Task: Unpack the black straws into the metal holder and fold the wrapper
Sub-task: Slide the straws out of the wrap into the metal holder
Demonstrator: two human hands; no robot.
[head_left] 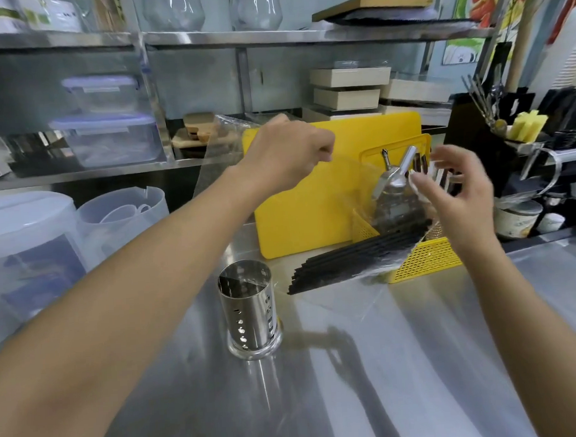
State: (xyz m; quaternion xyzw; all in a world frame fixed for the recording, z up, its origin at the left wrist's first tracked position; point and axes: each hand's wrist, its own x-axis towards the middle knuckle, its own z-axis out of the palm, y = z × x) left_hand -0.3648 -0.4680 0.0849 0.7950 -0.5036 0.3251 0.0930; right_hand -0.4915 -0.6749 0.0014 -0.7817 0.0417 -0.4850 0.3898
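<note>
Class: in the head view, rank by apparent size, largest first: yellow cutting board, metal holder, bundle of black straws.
1. yellow cutting board
2. bundle of black straws and metal holder: look alike in size; the holder sits nearer, so unranked.

Bright, even overhead light floods the scene, drawing broad pale streaks of glare across the steel counter (369, 380), where soft dark shadows of the arms fall beside the metal holder (249, 307). The wide-angle lens bows the shelf (206, 37) and stretches the forearms at the frame's edges. The right hand (457, 191) is smeared by motion blur, the clear wrapper (341, 179) shows only as faint sheen, and the shelf background sits soft and slightly hazy.
</note>
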